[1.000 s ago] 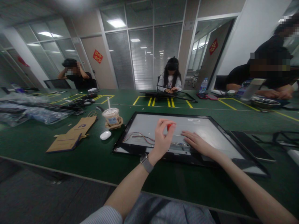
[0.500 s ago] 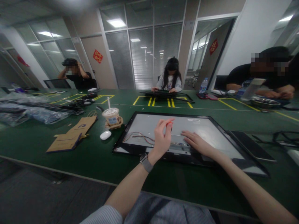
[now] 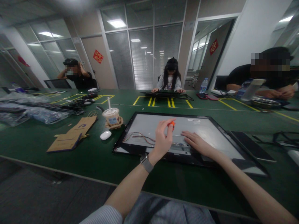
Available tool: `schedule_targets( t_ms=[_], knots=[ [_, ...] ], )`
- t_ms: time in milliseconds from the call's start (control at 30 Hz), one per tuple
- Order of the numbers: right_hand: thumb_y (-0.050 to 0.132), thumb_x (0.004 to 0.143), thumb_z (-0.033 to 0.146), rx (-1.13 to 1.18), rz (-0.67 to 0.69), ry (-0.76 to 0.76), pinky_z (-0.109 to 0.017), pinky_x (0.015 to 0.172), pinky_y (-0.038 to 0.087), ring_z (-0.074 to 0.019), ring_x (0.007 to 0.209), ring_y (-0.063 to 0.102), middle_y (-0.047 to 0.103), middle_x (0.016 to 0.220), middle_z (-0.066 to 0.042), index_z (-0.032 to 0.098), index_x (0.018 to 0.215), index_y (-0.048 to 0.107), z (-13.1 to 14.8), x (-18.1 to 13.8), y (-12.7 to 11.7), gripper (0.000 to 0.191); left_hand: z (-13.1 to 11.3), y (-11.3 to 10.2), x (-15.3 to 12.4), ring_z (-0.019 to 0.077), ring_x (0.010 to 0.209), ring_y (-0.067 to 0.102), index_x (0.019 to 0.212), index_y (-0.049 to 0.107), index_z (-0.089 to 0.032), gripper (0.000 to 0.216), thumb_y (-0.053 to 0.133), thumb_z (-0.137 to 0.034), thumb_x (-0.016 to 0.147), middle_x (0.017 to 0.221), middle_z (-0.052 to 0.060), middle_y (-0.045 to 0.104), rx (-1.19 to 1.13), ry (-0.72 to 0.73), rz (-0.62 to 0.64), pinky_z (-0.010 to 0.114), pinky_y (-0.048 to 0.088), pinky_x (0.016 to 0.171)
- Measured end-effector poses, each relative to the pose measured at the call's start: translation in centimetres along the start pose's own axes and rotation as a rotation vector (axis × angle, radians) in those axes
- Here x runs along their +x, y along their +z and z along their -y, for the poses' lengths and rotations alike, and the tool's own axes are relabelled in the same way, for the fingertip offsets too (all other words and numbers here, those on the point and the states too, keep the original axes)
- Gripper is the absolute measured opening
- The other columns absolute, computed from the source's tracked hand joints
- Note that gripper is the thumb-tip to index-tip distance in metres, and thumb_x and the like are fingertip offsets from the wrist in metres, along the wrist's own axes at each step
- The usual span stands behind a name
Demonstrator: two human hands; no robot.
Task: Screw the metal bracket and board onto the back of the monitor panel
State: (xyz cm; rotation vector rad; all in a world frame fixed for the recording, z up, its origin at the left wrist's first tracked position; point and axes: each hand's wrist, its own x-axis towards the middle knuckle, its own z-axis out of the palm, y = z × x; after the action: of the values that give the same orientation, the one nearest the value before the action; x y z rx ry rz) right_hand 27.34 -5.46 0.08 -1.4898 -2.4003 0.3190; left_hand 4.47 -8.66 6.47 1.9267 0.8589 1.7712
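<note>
My left hand (image 3: 163,137), with a watch at its wrist, closes its fingers around the orange handle of a screwdriver (image 3: 172,123). My palm hides the tool's lower part. It is above a display panel (image 3: 144,123) with a grey metal back and black frame, lying flat on the table. My right hand (image 3: 195,141) rests on that panel, fingers stretched out and holding nothing. Near the hands, a narrow circuit board (image 3: 181,144) runs along the panel's lower part. A bundle of thin wires (image 3: 140,136) reaches it from the left.
Left of the panel are a drink cup (image 3: 111,116) in a cardboard holder, a white mouse (image 3: 105,135) and a brown paper bag (image 3: 79,129). A dark flat slab (image 3: 252,144) lies at the panel's right. Three people sit across the green table (image 3: 98,168).
The orange handle has turned slightly within my left hand's fingers, and more of it shows. My right hand has stayed put. Across the table, a person's hand has shifted right on a dark frame.
</note>
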Motion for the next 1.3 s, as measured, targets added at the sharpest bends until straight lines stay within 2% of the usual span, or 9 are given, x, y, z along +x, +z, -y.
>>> schedule_targets(
  t_ms=[333, 467, 567, 667, 900, 967, 1100, 1167, 1300],
  knots=[
    [0.023, 0.097, 0.057, 0.002, -0.002, 0.003, -0.056, 0.114, 0.021, -0.0281, 0.139, 0.037, 0.047, 0.148, -0.011, 0.024, 0.137, 0.053, -0.06, -0.01, 0.03, 0.06, 0.1, 0.12, 0.2, 0.0161, 0.082, 0.056, 0.094, 0.068, -0.019, 0.01, 0.066, -0.024, 0.086, 0.088, 0.003, 0.054, 0.04, 0.033, -0.12, 0.032, 0.048, 0.08],
    [0.022, 0.097, 0.057, -0.002, -0.001, -0.005, -0.055, 0.114, 0.022, -0.0278, 0.138, 0.037, 0.047, 0.147, -0.011, 0.023, 0.137, 0.053, -0.08, 0.01, 0.0, 0.061, -0.05, 0.05, 0.15, 0.0198, 0.099, 0.059, 0.095, 0.067, -0.019, 0.016, 0.054, -0.027, 0.094, 0.102, 0.008, 0.062, -0.019, 0.026, -0.099, 0.036, 0.047, 0.09],
    [0.022, 0.097, 0.058, 0.001, -0.004, -0.006, -0.055, 0.114, 0.023, -0.0285, 0.138, 0.038, 0.048, 0.147, -0.011, 0.024, 0.137, 0.053, -0.09, 0.01, -0.03, 0.061, -0.15, 0.03, 0.03, 0.019, 0.098, 0.061, 0.103, 0.066, -0.018, 0.028, 0.04, -0.026, 0.1, 0.103, 0.009, 0.067, -0.077, -0.019, -0.033, 0.035, 0.048, 0.088],
    [0.021, 0.097, 0.058, 0.0, -0.003, -0.006, -0.056, 0.114, 0.022, -0.0284, 0.138, 0.038, 0.047, 0.147, -0.011, 0.023, 0.137, 0.053, -0.04, -0.01, -0.07, 0.061, -0.14, 0.03, 0.02, 0.0182, 0.091, 0.061, 0.104, 0.067, -0.019, 0.023, 0.046, -0.026, 0.097, 0.096, 0.007, 0.067, -0.058, -0.007, -0.023, 0.034, 0.048, 0.084],
    [0.022, 0.097, 0.06, 0.017, 0.013, 0.016, -0.055, 0.115, 0.019, -0.0276, 0.14, 0.035, 0.045, 0.149, -0.011, 0.022, 0.137, 0.052, 0.24, -0.11, -0.28, 0.063, -0.01, -0.02, 0.18, 0.015, 0.077, 0.054, 0.092, 0.07, -0.02, 0.011, 0.068, -0.027, 0.085, 0.083, 0.002, 0.054, 0.018, 0.031, -0.115, 0.03, 0.048, 0.076],
    [0.021, 0.097, 0.059, 0.013, 0.015, 0.016, -0.055, 0.115, 0.019, -0.0272, 0.14, 0.035, 0.045, 0.149, -0.011, 0.023, 0.137, 0.053, 0.25, -0.12, -0.29, 0.063, -0.19, -0.08, 0.15, 0.0159, 0.082, 0.056, 0.092, 0.069, -0.019, 0.012, 0.064, -0.029, 0.087, 0.089, 0.004, 0.056, 0.003, 0.023, -0.098, 0.031, 0.048, 0.08],
    [0.021, 0.097, 0.059, 0.004, 0.011, 0.011, -0.055, 0.115, 0.019, -0.027, 0.14, 0.035, 0.046, 0.149, -0.01, 0.024, 0.137, 0.052, 0.15, -0.1, -0.21, 0.061, -0.52, -0.19, 0.05, 0.0193, 0.102, 0.059, 0.099, 0.067, -0.018, 0.025, 0.043, -0.025, 0.098, 0.106, 0.008, 0.064, -0.056, 0.02, -0.04, 0.035, 0.046, 0.091],
    [0.022, 0.097, 0.058, 0.005, 0.007, 0.01, -0.055, 0.115, 0.02, -0.0276, 0.14, 0.035, 0.046, 0.149, -0.011, 0.024, 0.137, 0.052, 0.09, -0.09, -0.16, 0.06, -0.48, -0.17, 0.02, 0.0189, 0.098, 0.061, 0.102, 0.067, -0.018, 0.028, 0.04, -0.026, 0.099, 0.104, 0.008, 0.067, -0.063, -0.012, -0.032, 0.034, 0.047, 0.088],
    [0.023, 0.098, 0.056, 0.012, 0.007, -0.001, -0.056, 0.114, 0.021, -0.028, 0.139, 0.035, 0.046, 0.148, -0.011, 0.023, 0.137, 0.052, 0.06, -0.09, -0.16, 0.059, -0.06, -0.04, 0.14, 0.0169, 0.086, 0.061, 0.098, 0.067, -0.018, 0.019, 0.05, -0.027, 0.096, 0.092, 0.006, 0.067, -0.04, -0.012, -0.071, 0.031, 0.047, 0.08]
  ],
)
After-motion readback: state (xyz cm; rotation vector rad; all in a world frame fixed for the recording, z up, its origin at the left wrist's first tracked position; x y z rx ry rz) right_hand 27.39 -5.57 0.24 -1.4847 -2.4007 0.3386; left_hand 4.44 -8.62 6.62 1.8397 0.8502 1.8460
